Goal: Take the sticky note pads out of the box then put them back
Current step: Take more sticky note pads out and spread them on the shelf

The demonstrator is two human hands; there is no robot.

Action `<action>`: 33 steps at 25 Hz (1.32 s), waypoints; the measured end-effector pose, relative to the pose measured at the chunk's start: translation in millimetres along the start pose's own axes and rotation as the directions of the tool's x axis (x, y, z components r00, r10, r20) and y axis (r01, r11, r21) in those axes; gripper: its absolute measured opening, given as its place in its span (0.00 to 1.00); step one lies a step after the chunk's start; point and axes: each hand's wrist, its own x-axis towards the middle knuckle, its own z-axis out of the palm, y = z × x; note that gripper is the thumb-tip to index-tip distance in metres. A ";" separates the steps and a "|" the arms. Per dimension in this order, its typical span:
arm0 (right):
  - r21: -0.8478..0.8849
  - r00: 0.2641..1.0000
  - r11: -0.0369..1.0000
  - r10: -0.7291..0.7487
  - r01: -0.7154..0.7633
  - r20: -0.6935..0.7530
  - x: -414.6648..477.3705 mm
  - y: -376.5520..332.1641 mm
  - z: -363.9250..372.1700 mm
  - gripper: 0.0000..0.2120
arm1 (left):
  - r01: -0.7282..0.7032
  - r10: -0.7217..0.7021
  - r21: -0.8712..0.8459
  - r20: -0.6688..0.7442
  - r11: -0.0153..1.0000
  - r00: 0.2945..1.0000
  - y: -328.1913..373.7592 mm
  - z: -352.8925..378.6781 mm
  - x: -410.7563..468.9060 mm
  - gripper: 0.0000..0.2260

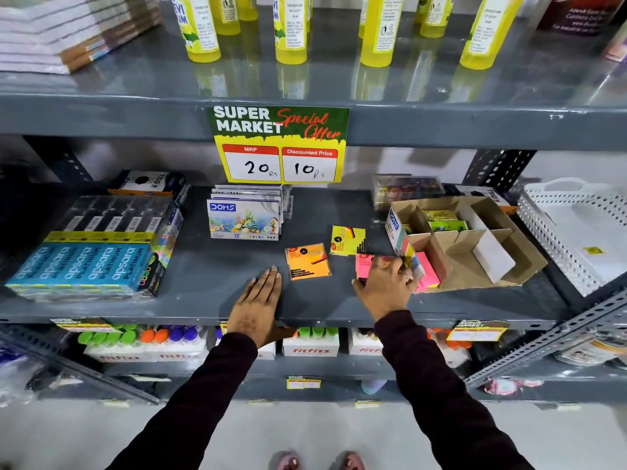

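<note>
While the shelf fills mid-frame, box sits right of center, pads inside. Left hand lies flat, fingers released, lower center. Right hand grasps pink pad beside box. Orange pad and yellow pad lie center, apart.

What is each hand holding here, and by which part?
The left hand holds nothing, lying flat on the shelf. The right hand covers the pink sticky note pad at its near end; a closed grip cannot be told.

Head view, down onto shelf
</note>
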 end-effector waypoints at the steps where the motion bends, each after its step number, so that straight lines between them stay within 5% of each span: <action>1: 0.009 1.000 1.000 0.001 -0.001 -0.004 -0.7 -0.7 -0.2 0.28 | 0.001 -0.001 0.006 0.000 1.000 1.000 0.6 0.1 -0.2 0.50; 6: 0.067 0.992 0.991 -0.112 0.116 -0.065 -14.4 -17.2 -1.1 0.38 | -0.005 0.005 -0.035 -0.002 0.999 1.000 1.0 -3.4 -1.4 0.52; 12: 0.054 0.946 0.947 -0.320 0.317 0.061 -47.8 -37.8 30.8 0.31 | -0.012 0.012 -0.016 0.006 1.000 1.000 1.8 -4.1 -1.3 0.50; 19: 0.028 0.971 0.977 -0.205 0.209 -0.121 -22.1 -12.7 21.2 0.34 | -0.006 0.006 -0.012 0.006 1.000 1.000 1.2 -2.5 -0.5 0.49; 23: -0.065 0.999 0.997 -0.031 0.029 -0.040 -1.1 10.4 15.7 0.35 | -0.001 0.001 0.003 0.025 1.000 1.000 0.9 -0.4 0.0 0.49; 29: 0.016 0.990 0.995 -0.092 0.094 -0.108 17.2 -12.0 12.6 0.31 | -0.015 0.015 0.004 0.007 1.000 1.000 0.8 -1.0 -1.2 0.47; 33: 0.076 0.991 0.988 -0.130 0.131 -0.026 51.3 -43.5 12.0 0.30 | -0.013 0.013 -0.059 -0.008 0.998 1.000 2.5 -5.9 -2.0 0.50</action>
